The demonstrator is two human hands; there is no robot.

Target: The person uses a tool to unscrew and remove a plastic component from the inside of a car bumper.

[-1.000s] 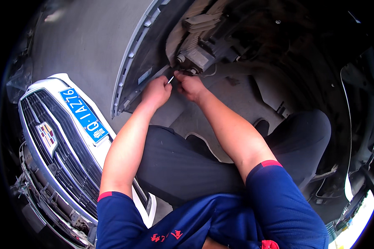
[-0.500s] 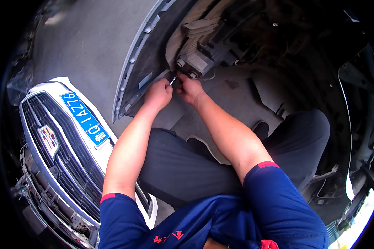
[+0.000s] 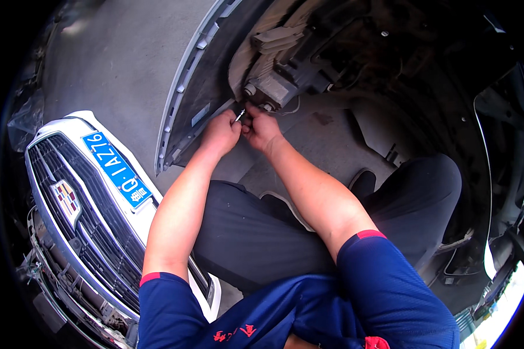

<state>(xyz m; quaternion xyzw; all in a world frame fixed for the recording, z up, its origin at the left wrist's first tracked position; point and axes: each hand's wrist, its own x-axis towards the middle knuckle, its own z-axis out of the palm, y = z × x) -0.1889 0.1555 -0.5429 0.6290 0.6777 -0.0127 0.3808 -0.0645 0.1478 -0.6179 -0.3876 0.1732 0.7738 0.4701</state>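
Beside the right fingers (image 3: 252, 109), their grip unclear, left fingers (image 3: 229, 116) clamp a silvery rod (image 3: 240, 115).

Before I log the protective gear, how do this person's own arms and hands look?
The left hand and right hand are ungloved, with nothing seen worn at either wrist. The left sleeve and right sleeve are short and dark blue, each edged with red.

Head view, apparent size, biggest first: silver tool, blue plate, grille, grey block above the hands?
1. Grille
2. Blue plate
3. Grey block
4. Silver tool in the left hand, counting only its visible part
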